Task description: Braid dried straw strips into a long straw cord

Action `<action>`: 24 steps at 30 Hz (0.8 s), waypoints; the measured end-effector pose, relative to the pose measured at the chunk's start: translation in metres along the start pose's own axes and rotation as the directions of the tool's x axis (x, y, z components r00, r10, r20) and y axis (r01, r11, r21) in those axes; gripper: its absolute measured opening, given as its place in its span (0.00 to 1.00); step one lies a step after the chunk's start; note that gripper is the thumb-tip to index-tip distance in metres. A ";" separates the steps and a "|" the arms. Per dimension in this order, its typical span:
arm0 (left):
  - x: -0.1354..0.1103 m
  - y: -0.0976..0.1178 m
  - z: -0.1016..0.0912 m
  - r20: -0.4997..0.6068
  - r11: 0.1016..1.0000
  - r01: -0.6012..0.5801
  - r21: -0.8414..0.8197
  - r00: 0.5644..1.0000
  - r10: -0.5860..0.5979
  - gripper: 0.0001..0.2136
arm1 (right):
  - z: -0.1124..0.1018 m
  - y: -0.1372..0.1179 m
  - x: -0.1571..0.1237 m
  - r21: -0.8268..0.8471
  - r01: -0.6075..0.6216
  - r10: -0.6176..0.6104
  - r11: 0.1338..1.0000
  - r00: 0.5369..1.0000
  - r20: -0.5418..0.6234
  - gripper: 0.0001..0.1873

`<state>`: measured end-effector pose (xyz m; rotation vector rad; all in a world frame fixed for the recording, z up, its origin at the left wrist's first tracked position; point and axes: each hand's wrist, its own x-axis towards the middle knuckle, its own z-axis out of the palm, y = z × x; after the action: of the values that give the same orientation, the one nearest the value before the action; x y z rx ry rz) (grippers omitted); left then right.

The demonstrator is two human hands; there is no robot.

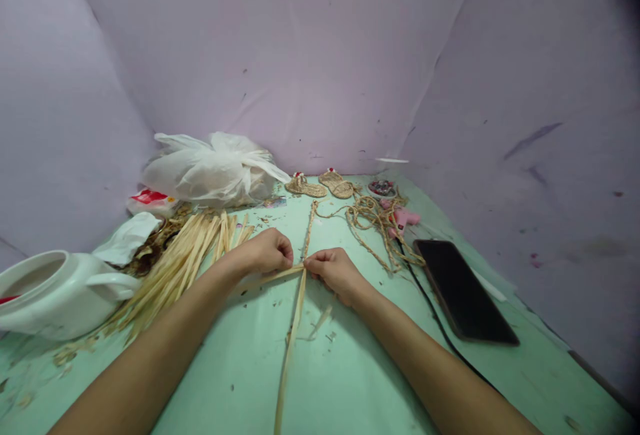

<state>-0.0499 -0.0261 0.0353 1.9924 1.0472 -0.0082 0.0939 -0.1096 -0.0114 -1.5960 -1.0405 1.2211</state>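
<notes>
A narrow straw braid (311, 227) runs away from me along the green table. At its near end my right hand (334, 271) pinches it between thumb and fingertips. My left hand (273, 252) is closed on a pale straw strip (275, 278) that angles off to the left from the braid's end. Another loose strip (290, 355) trails from the same spot toward me. Left of my left forearm lies a bundle of flat straw strips (185, 255). A heap of finished braided cord (373, 218) sits beyond my right hand.
Two small woven sandals (336, 185) rest near the back wall, beside a knotted white plastic bag (210, 172). To the right are a pink glue gun (403, 219), its black cord (434, 312) and a dark phone (463, 290). A white pitcher (65, 295) stands at left.
</notes>
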 end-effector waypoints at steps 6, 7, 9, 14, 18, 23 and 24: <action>-0.004 0.005 0.003 -0.014 0.992 -0.072 0.101 0.997 0.073 0.08 | 0.000 0.001 0.000 0.015 0.005 -0.005 1.000 1.000 0.001 0.09; -0.004 0.005 0.004 -0.026 0.993 -0.056 0.104 0.998 0.059 0.08 | 0.000 0.000 0.000 0.017 0.005 -0.005 1.000 1.000 0.001 0.09; -0.003 0.003 0.007 -0.053 0.995 -0.013 0.101 0.998 0.019 0.07 | 0.000 0.000 0.000 0.015 0.012 -0.013 1.000 1.000 0.005 0.09; -0.004 0.010 0.012 -0.118 0.996 0.089 0.017 0.989 -0.087 0.02 | 0.000 0.003 0.000 -0.008 0.038 -0.038 0.999 0.999 0.006 0.10; -0.008 0.025 0.020 -0.067 0.963 0.228 -0.142 0.969 -0.239 0.04 | 0.000 -0.002 -0.003 0.036 0.005 -0.005 0.999 1.000 -0.002 0.08; -0.007 0.032 0.035 -0.096 0.967 0.226 -0.113 0.967 -0.237 0.06 | 0.000 -0.011 -0.009 0.144 -0.068 0.068 0.987 0.998 0.000 0.06; -0.006 0.031 0.037 -0.132 0.976 0.214 -0.051 0.967 -0.219 0.07 | 0.000 -0.012 -0.009 0.153 -0.074 0.075 0.986 0.997 0.001 0.05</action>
<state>-0.0196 -0.0643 0.0358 1.8579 1.3402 0.0303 0.0912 -0.1149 0.0023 -1.5299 -0.8691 1.3139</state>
